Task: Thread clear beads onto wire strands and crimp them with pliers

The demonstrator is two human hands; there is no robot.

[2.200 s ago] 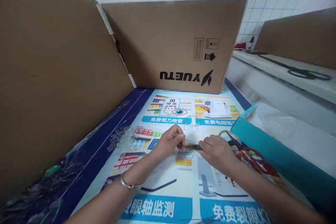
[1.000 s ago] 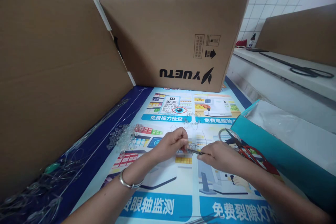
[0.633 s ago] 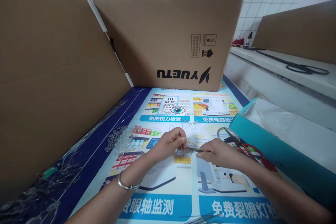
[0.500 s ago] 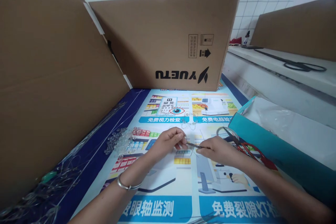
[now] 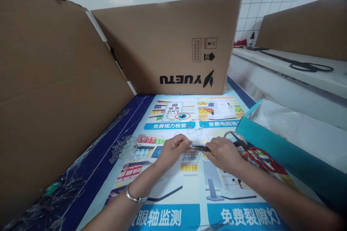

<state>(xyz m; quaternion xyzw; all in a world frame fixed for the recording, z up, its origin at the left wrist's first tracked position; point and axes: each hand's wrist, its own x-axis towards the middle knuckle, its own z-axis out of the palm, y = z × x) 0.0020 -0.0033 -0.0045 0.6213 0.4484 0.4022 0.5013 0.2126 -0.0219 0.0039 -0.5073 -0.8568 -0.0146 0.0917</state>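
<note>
My right hand (image 5: 223, 153) is closed around needle-nose pliers (image 5: 200, 148) with a bit of yellow handle showing. Their dark jaws point left and meet the fingertips of my left hand (image 5: 173, 149). Those fingers are pinched on a thin wire (image 5: 200, 157), whose fine strands curve below the jaws; the very tip is too small to make out. Just beyond my hands lies a loop of wire with clear beads (image 5: 195, 127). Left of my left hand is a heap of clear beads (image 5: 126, 149).
Red-handled scissors (image 5: 258, 158) and a roll of tape (image 5: 235, 136) lie beside my right forearm, near a teal box (image 5: 284, 155). Cardboard panels (image 5: 168, 43) stand behind and at left. Tangled wires (image 5: 65, 191) lie at lower left. Black scissors (image 5: 303, 65) rest on a ledge.
My right hand has turned, so more of the pliers and their yellow handle shows. My left hand stays pinched at the jaws. The view has shifted slightly.
</note>
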